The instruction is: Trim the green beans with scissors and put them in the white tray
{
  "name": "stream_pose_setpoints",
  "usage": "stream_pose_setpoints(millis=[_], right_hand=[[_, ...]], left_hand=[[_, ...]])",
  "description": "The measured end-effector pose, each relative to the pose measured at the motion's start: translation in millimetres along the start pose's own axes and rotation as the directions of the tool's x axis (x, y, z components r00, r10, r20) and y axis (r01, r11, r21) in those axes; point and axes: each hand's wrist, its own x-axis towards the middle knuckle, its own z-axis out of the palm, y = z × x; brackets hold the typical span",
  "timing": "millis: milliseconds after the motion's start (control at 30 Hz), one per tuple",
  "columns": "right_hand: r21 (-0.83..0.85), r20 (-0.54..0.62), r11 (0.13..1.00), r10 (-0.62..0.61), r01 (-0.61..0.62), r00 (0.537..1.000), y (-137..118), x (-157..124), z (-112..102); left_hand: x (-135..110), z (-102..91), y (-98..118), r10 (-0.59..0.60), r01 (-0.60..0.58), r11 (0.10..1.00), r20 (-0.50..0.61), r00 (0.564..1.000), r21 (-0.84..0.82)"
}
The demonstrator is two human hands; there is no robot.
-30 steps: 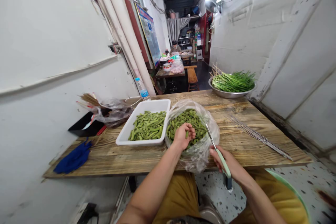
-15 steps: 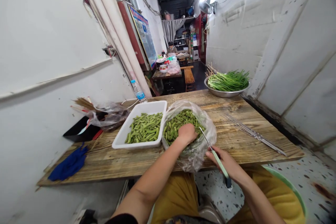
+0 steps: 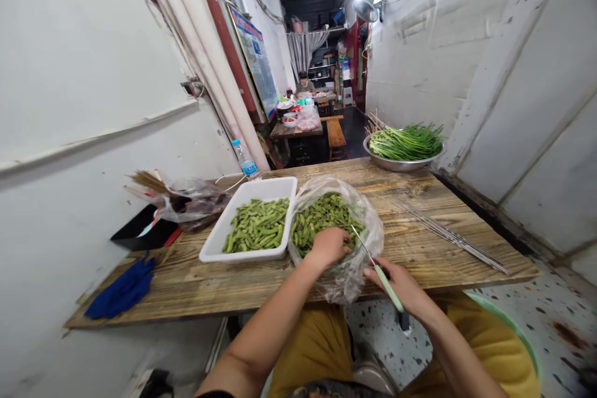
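**Our hands at the bean bag**

Our left hand (image 3: 329, 247) curls narrow among the green beans (image 3: 321, 222) in the plastic bag (image 3: 354, 280), though we cannot tell if it holds any. Our right hand (image 3: 401, 289) grips the knife (image 3: 385, 280), blade at the bag, on the tabletop (image 3: 233, 280) beside the white tray (image 3: 242, 254).

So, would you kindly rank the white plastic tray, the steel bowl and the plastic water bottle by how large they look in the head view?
Largest: white plastic tray, then steel bowl, though the tray sits nearer the camera, so that order is unsure; smallest: plastic water bottle.
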Motion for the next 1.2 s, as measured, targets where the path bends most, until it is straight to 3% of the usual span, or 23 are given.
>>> stream_pose_setpoints(millis=[100,200,333,467,567,667,733,833,967,1067,1133,1200], right_hand=[[0.016,0.002,1.0,-0.002,0.002,1.0,-2,-3,-1],[-0.004,0.015,1.0,0.011,-0.011,1.0,-10,-11,-4],[-0.097,-0.05,0.993,0.067,-0.071,0.997,-16,-15,-5],[-0.091,-0.061,0.994,0.05,-0.055,0.997,-17,-19,-2],[-0.068,-0.048,0.996,0.05,-0.053,0.998,-14,-18,0],[-0.023,-0.049,0.999,0.033,-0.034,0.998,-13,-15,1],[0.013,-0.062,1.0,0.023,-0.022,0.998,-14,-12,2],[0.047,-0.062,0.999,0.023,-0.021,0.998,-18,-9,3],[0.043,-0.012,0.999,-0.015,0.016,1.0,-26,-3,2],[0.017,0.021,0.999,-0.034,0.034,0.999,-34,0,-1],[0.0,0.036,0.999,-0.038,0.038,0.999,-37,0,-2],[-0.015,0.052,0.999,-0.041,0.042,0.998,-38,1,-2]], left_hand=[[-1,1.9,5,0.04,-0.042,0.996,0.022,0.999,0.082],[-4,4.5,3,0.134,-0.136,0.99,0.05,0.99,0.039],[-3,11.7,-6,0.113,-0.113,0.994,-0.015,0.994,0.0],[-9,12.2,-4,0.085,-0.084,0.996,-0.017,0.996,0.028],[-11,6.4,-4,0.062,-0.066,0.995,-0.057,0.996,-0.08],[-13,-2.8,-9,0.014,-0.075,0.951,-0.201,0.979,-0.301],[-17,-8.0,-14,-0.044,-0.089,0.879,-0.266,0.963,-0.468],[-22,-10.1,-19,-0.138,-0.088,0.691,-0.251,0.958,-0.718],[-28,-6.0,-21,-0.262,0.042,0.356,-0.057,0.963,-0.933],[-33,-4.8,-21,-0.213,0.076,0.133,0.047,0.976,-0.988],[-35,-5.1,-20,-0.209,0.04,0.066,0.025,0.978,-0.997],[-36,-5.4,-20,-0.265,0.023,0.057,0.007,0.964,-0.998]])
